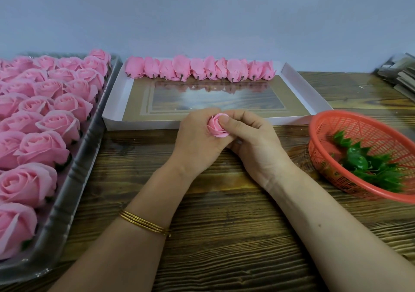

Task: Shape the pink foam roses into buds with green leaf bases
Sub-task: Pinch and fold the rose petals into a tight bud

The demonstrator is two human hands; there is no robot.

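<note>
Gripped pink foam rose (216, 127) in left hand (197, 139) and right hand (253, 143), both curled round it, over middle of wood-grain table (224, 235); pale wall (202, 17) behind; probably leaf bases (363, 163), blurred, in basket (370, 130) at right edge.

I'm watching the left hand (197, 137) and right hand (254, 142) gripping a pink rose (216, 128); the red basket (311, 137) is sitting at three o'clock.

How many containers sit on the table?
3: a tray of roses at left, a white box with a row of buds in the middle, a red basket of leaves at right. The stack at far right is unclear.
</note>
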